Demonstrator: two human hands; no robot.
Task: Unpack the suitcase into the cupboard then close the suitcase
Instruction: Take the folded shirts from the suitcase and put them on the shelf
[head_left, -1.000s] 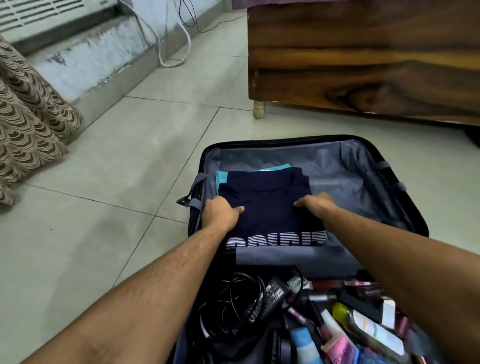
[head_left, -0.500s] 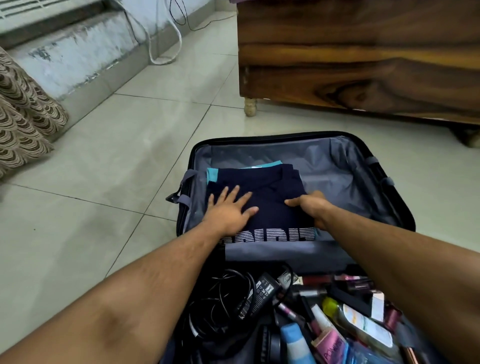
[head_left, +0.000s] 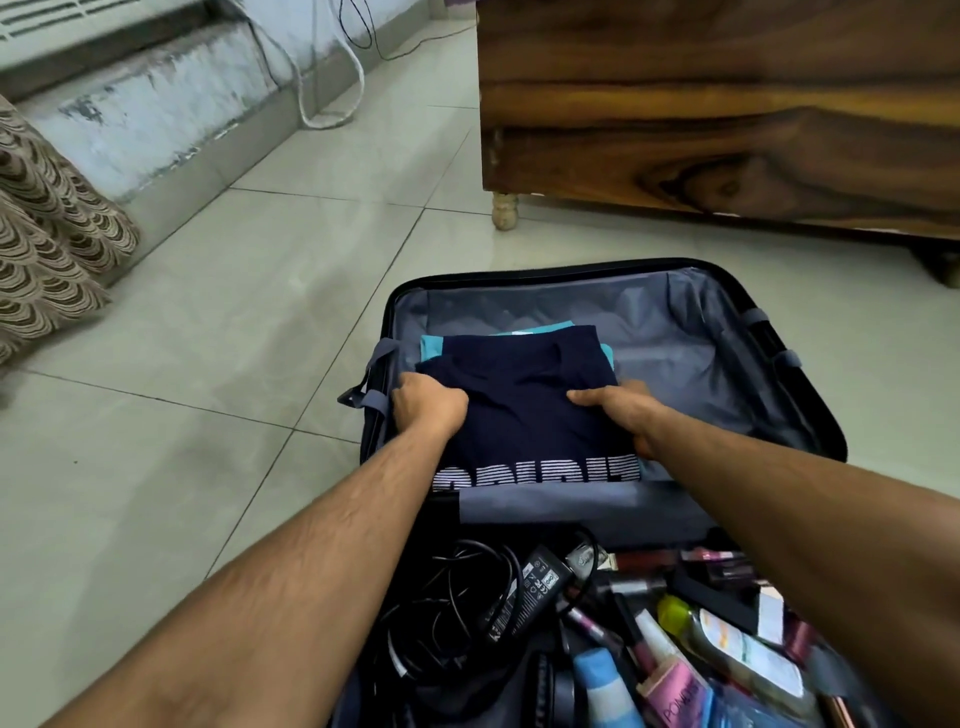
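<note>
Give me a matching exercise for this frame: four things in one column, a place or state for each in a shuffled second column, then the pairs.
Things:
1. navy shirt
2. teal garment
3. black power adapter
4. wooden cabinet

Places or states:
A. stands on the floor beyond the suitcase
B. folded, gripped at both side edges by the left hand and the right hand
C. lies among cables in the near half of the suitcase
D. only its edges show, under the top garment

Pairs: 1-B, 2-D, 3-C, 4-A
</note>
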